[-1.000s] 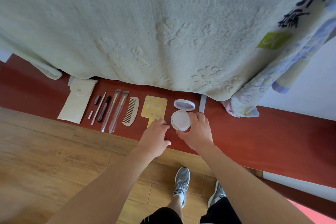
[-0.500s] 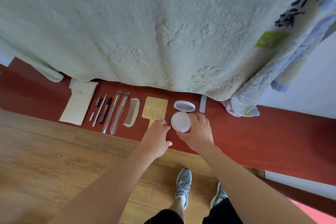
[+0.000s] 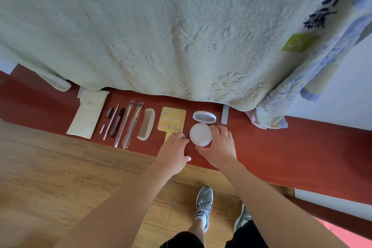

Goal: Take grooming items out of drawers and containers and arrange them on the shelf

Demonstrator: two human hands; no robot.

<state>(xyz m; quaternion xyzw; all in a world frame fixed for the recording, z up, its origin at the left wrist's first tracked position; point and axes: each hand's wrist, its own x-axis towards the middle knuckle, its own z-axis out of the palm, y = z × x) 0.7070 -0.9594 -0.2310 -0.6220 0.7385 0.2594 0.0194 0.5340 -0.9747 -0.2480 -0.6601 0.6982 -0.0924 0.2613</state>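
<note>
Little is changing: my right hand point(image 3: 218, 148) is still cupping the open round white compact point(image 3: 201, 134) on the red shelf point(image 3: 281, 147) beside the yellow hand mirror point(image 3: 173, 120), my left hand point(image 3: 174, 152) resting loosely curled alongside, empty, so placement seems nearly finished.

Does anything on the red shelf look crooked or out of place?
Mostly no: the row on the red shelf is neat. Only the white compact stands out, lying open with its lid flipped back, while the right hand grips its base.
</note>
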